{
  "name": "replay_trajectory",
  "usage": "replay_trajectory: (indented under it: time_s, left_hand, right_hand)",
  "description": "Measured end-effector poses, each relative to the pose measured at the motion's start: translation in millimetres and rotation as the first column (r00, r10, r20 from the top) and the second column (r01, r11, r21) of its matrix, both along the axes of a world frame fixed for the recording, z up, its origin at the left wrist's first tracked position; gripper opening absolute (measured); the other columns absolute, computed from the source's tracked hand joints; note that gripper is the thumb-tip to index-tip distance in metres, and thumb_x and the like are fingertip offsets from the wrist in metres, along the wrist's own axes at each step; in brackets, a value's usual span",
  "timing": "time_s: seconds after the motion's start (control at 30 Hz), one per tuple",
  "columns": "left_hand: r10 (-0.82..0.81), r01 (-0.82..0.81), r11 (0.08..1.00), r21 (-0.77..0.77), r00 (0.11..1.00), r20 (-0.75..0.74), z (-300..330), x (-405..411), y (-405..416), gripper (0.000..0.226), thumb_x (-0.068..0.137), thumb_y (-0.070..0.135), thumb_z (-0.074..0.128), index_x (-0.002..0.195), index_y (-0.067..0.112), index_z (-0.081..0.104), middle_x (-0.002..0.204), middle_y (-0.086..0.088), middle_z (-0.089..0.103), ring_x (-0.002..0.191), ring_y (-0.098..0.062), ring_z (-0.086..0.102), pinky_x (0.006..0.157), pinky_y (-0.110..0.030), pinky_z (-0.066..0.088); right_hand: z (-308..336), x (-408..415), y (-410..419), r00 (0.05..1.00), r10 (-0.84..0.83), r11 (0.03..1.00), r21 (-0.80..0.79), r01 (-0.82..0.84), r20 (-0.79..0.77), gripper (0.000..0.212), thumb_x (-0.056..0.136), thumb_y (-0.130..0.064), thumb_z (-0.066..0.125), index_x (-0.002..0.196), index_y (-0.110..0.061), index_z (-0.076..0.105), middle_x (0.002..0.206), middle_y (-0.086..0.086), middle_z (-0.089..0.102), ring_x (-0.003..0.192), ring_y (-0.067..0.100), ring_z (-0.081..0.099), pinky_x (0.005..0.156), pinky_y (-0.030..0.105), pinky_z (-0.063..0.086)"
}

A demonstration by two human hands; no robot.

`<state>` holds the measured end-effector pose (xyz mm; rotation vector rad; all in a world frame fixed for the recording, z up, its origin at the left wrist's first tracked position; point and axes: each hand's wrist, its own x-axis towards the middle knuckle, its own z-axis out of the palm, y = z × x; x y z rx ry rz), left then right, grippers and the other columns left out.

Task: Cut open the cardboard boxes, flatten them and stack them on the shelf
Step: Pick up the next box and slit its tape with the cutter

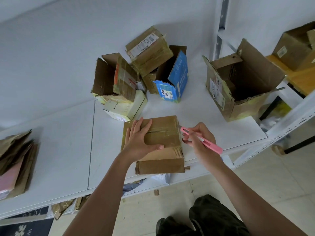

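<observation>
risk sits with the left hand (140, 142) pressing flat on the taped box (153, 142), since the pink utility knife (201, 140) in the right hand (200, 139)'s closed grip could slip along the tape toward those fingers (136, 128).

**Both arms reach up from the bottom of the frame**

The left hand (139, 142) lies flat and palm-down at centre frame, fingers spread and pointing to the upper right, thumb stretched out sideways toward the right. Its bare forearm runs down to the lower left. The right hand (201, 140), just right of centre, is curled in a pen-like grip, fingertips pointing left. Its forearm slants down to the lower right corner.
</observation>
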<state>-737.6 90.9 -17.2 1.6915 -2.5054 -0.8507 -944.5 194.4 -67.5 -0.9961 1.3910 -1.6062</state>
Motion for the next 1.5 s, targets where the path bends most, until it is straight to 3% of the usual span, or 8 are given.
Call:
replay_trajectory:
  time_s: [0.3,0.63,0.77,0.9,1.0,1.1,1.27,1.5]
  left_hand:
    - [-0.009,0.009,1.000,-0.024,0.999,0.035,-2.2,0.7,-0.9,0.111,0.067,0.072,0.068,0.154,0.043,0.005,0.162,0.015,-0.017,0.147,-0.006,-0.022,0.113,-0.030,-0.018]
    - [-0.003,0.004,1.000,-0.019,0.998,0.060,0.3,-0.4,1.2,0.110,0.071,0.070,0.069,0.155,0.042,0.004,0.163,0.013,-0.018,0.147,-0.007,-0.023,0.117,-0.034,-0.016]
    - [0.019,-0.018,1.000,-0.020,0.999,0.046,-0.2,1.2,4.2,0.112,0.064,0.077,0.063,0.154,0.044,0.005,0.163,0.013,-0.018,0.147,-0.008,-0.023,0.117,-0.034,-0.016]
    - [0.017,-0.016,0.999,-0.051,1.000,0.017,-0.2,1.0,8.9,0.111,0.057,0.087,0.048,0.153,0.048,0.009,0.163,0.014,-0.015,0.148,-0.007,-0.021,0.118,-0.035,-0.015]
    - [0.019,-0.016,0.994,-0.104,0.999,0.027,-2.4,1.1,11.6,0.107,0.059,0.090,0.039,0.153,0.047,0.011,0.163,0.016,-0.013,0.148,-0.006,-0.019,0.119,-0.037,-0.014]
    - [0.011,-0.010,0.995,-0.103,1.000,0.009,-2.7,0.8,12.2,0.104,0.061,0.088,0.044,0.152,0.046,0.014,0.164,0.014,-0.011,0.149,-0.007,-0.019,0.119,-0.037,-0.015]
    - [-0.007,0.006,0.999,-0.034,0.999,-0.037,7.0,4.8,8.8,0.095,0.074,0.067,0.069,0.153,0.043,0.020,0.165,0.011,-0.007,0.149,-0.008,-0.018,0.118,-0.037,-0.016]
    - [0.349,-0.353,0.933,0.064,0.935,0.062,28.9,58.7,3.5,0.117,0.074,0.045,0.082,0.157,0.033,0.001,0.165,-0.003,-0.002,0.151,-0.029,-0.004,0.122,-0.053,0.003]
  right_hand:
    - [-2.8,1.8,26.3,0.999,0.049,0.997,-0.052,-0.050,-0.019,0.012,0.095,-0.029,0.055,0.084,-0.029,0.051,0.079,0.003,0.069,0.085,0.023,0.071,0.076,0.034,0.060]
    - [31.1,-25.2,30.6,0.930,0.275,0.961,0.044,-0.273,-0.242,0.015,0.097,-0.010,0.054,0.083,-0.009,0.051,0.077,0.003,0.069,0.085,0.011,0.070,0.078,0.028,0.055]
    - [29.5,-38.3,26.5,0.926,0.104,0.994,-0.002,-0.112,-0.363,0.006,0.098,-0.011,0.056,0.095,-0.010,0.051,0.085,0.004,0.067,0.074,0.028,0.067,0.063,0.038,0.056]
    - [2.9,-65.6,-2.8,0.556,0.078,0.992,0.119,0.038,-0.828,0.015,0.095,-0.009,0.058,0.109,-0.003,0.060,0.098,0.014,0.058,0.088,0.033,0.057,0.068,0.043,0.052]
    - [-9.0,-75.3,-21.7,0.400,0.387,0.865,0.477,0.154,-0.831,0.039,0.094,-0.016,0.061,0.132,-0.011,0.054,0.122,0.014,0.049,0.114,0.031,0.047,0.087,0.041,0.050]
    - [-4.6,-71.7,-36.3,0.406,0.529,0.755,0.632,0.177,-0.745,0.078,0.081,-0.015,0.076,0.147,-0.021,0.036,0.138,0.011,0.040,0.129,0.033,0.037,0.102,0.041,0.043]
    - [30.1,-23.5,-62.8,0.727,0.335,0.941,0.245,-0.232,-0.600,0.043,0.102,-0.027,0.050,0.145,-0.024,0.045,0.148,-0.003,0.044,0.138,0.012,0.037,0.100,0.011,0.027]
    - [33.6,35.5,-54.8,0.566,0.450,0.887,0.275,-0.370,-0.691,0.043,0.099,-0.034,0.053,0.139,-0.019,0.055,0.131,0.000,0.059,0.118,0.017,0.054,0.101,0.027,0.043]
